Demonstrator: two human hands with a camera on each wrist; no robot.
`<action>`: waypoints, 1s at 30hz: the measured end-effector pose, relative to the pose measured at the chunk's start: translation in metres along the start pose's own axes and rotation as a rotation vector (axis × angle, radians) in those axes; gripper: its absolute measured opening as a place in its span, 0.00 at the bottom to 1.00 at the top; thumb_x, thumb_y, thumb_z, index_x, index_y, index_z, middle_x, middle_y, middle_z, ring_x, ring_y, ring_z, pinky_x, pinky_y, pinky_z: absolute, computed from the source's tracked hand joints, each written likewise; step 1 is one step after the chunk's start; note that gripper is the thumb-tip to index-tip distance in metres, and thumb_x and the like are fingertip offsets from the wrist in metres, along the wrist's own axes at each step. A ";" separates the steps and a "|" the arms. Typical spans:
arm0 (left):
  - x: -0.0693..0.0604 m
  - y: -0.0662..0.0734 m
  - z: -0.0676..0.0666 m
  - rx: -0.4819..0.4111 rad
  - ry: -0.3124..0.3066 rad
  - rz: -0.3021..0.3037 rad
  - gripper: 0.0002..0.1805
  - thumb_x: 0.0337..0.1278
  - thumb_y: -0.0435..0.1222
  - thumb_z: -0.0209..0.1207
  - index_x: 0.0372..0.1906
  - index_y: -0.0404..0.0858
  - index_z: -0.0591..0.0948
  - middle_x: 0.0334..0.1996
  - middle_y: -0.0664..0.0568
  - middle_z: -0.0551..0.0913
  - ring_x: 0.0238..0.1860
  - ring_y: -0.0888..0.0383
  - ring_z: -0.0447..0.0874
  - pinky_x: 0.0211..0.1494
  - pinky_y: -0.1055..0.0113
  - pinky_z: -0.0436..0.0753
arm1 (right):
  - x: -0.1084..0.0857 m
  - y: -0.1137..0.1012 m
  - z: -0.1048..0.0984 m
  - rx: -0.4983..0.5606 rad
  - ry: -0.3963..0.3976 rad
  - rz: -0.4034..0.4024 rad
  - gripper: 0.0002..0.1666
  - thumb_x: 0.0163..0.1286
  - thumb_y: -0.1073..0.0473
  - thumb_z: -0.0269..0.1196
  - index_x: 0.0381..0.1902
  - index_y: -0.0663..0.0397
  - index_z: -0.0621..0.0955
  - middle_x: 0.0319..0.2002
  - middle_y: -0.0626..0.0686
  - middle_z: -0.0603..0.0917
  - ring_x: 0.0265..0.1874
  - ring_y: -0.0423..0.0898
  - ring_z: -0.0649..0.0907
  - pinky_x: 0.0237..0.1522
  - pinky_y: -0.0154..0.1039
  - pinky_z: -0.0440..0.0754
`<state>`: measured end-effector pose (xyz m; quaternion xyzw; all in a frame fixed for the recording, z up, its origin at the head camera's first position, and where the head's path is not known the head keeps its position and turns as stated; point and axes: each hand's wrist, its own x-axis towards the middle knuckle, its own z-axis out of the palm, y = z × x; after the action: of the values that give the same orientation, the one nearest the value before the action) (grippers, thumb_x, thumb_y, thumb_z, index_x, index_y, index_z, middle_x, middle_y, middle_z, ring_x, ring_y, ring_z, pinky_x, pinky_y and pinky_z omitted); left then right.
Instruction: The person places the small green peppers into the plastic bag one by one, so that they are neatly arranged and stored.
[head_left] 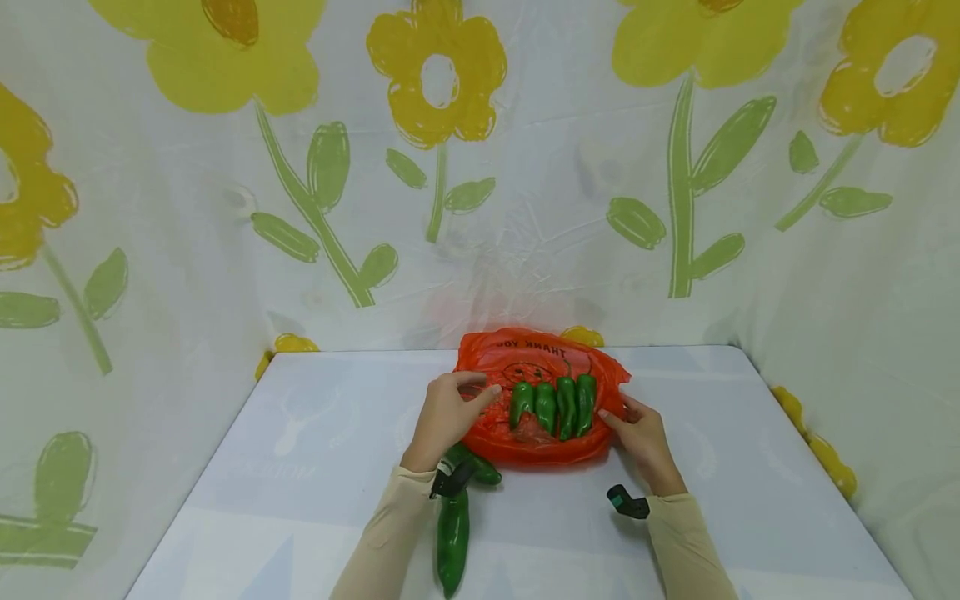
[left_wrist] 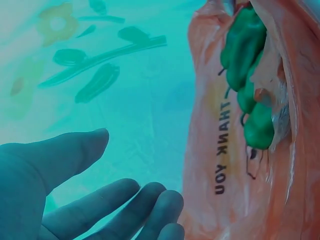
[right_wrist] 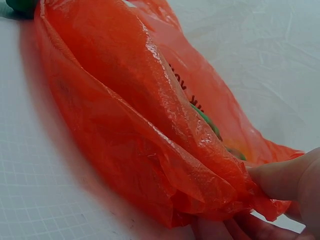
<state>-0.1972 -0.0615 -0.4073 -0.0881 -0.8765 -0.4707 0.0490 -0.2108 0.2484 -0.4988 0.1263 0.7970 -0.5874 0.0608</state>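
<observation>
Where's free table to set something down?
Bare table: left of the left hand, right of the right hand; smaller, between the loose peppers and right sleeve. Crowded: the centre, where the red bag holds four green peppers between both hands.

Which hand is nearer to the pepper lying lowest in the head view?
Left. In that view, the left hand is above the pepper; the right hand, farther off to the right, grips the red bag.

Right hand point(right_wrist: 296, 179) partly hidden by the red bag point(right_wrist: 117, 130)
</observation>
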 end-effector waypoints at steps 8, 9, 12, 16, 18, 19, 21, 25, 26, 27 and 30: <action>-0.011 0.002 -0.016 -0.018 0.049 -0.023 0.19 0.63 0.45 0.70 0.53 0.37 0.89 0.47 0.47 0.91 0.42 0.55 0.89 0.50 0.57 0.88 | 0.004 0.001 0.000 0.009 0.003 0.005 0.41 0.77 0.52 0.63 0.81 0.57 0.62 0.73 0.69 0.72 0.62 0.56 0.80 0.51 0.33 0.87; -0.013 0.002 -0.018 -0.016 0.059 -0.028 0.19 0.63 0.45 0.70 0.52 0.37 0.89 0.46 0.47 0.91 0.43 0.54 0.89 0.50 0.56 0.88 | 0.004 0.001 0.000 0.008 0.002 0.003 0.41 0.77 0.52 0.63 0.81 0.57 0.61 0.73 0.69 0.71 0.63 0.57 0.80 0.53 0.35 0.87; -0.018 0.001 -0.025 -0.016 0.087 -0.053 0.18 0.62 0.44 0.70 0.52 0.38 0.89 0.45 0.49 0.92 0.44 0.53 0.88 0.53 0.55 0.88 | 0.004 0.001 -0.001 0.007 0.001 0.004 0.41 0.77 0.52 0.63 0.81 0.56 0.61 0.74 0.68 0.71 0.65 0.59 0.79 0.57 0.39 0.87; -0.025 -0.004 -0.032 -0.028 0.099 -0.081 0.19 0.63 0.43 0.70 0.53 0.36 0.88 0.46 0.48 0.91 0.45 0.53 0.89 0.53 0.56 0.89 | 0.003 0.002 -0.002 0.002 0.000 0.009 0.41 0.77 0.52 0.62 0.81 0.56 0.61 0.74 0.68 0.71 0.66 0.59 0.78 0.61 0.43 0.85; -0.028 -0.007 -0.035 -0.028 0.101 -0.088 0.20 0.63 0.44 0.70 0.54 0.36 0.88 0.47 0.47 0.91 0.44 0.53 0.89 0.52 0.56 0.89 | 0.003 0.002 -0.002 -0.001 0.004 0.007 0.41 0.77 0.52 0.62 0.81 0.56 0.61 0.74 0.68 0.72 0.65 0.59 0.79 0.60 0.42 0.85; -0.029 -0.009 -0.036 -0.025 0.104 -0.092 0.20 0.63 0.44 0.70 0.54 0.35 0.88 0.47 0.47 0.91 0.44 0.53 0.89 0.52 0.57 0.90 | 0.003 0.003 -0.001 0.000 0.008 0.011 0.40 0.77 0.53 0.62 0.81 0.56 0.61 0.73 0.67 0.72 0.65 0.58 0.79 0.60 0.41 0.86; -0.032 -0.013 -0.038 -0.019 0.114 -0.098 0.21 0.63 0.44 0.70 0.54 0.34 0.88 0.46 0.46 0.91 0.43 0.53 0.89 0.52 0.57 0.90 | 0.003 0.002 0.000 0.001 0.011 0.005 0.41 0.77 0.53 0.62 0.81 0.57 0.62 0.72 0.68 0.73 0.63 0.57 0.80 0.58 0.40 0.86; -0.041 -0.018 -0.043 0.001 0.130 -0.124 0.20 0.64 0.43 0.70 0.53 0.33 0.88 0.46 0.45 0.92 0.43 0.53 0.89 0.51 0.57 0.90 | 0.003 0.001 0.002 0.002 0.011 0.011 0.41 0.77 0.53 0.63 0.80 0.57 0.62 0.72 0.68 0.73 0.62 0.58 0.80 0.58 0.41 0.87; -0.044 -0.018 -0.044 0.005 0.132 -0.130 0.20 0.64 0.43 0.69 0.53 0.33 0.88 0.46 0.44 0.92 0.43 0.53 0.89 0.51 0.57 0.90 | 0.002 0.001 0.002 0.002 0.009 0.011 0.41 0.77 0.53 0.62 0.80 0.57 0.62 0.72 0.68 0.73 0.63 0.58 0.80 0.59 0.42 0.86; -0.046 -0.018 -0.045 0.011 0.133 -0.136 0.19 0.64 0.43 0.69 0.53 0.33 0.88 0.45 0.44 0.92 0.44 0.53 0.89 0.51 0.57 0.90 | 0.002 0.001 0.002 0.004 0.012 0.017 0.40 0.77 0.53 0.62 0.80 0.56 0.62 0.73 0.68 0.72 0.64 0.59 0.79 0.60 0.43 0.86; -0.052 -0.019 -0.049 0.030 0.139 -0.150 0.18 0.65 0.42 0.68 0.53 0.34 0.88 0.46 0.44 0.91 0.45 0.52 0.90 0.51 0.56 0.90 | 0.002 0.001 0.002 0.010 0.011 0.018 0.40 0.77 0.53 0.62 0.81 0.56 0.62 0.74 0.68 0.72 0.66 0.60 0.79 0.61 0.46 0.85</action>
<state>-0.1499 -0.1180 -0.4043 0.0111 -0.8820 -0.4649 0.0755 -0.2126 0.2466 -0.5006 0.1372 0.7933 -0.5900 0.0611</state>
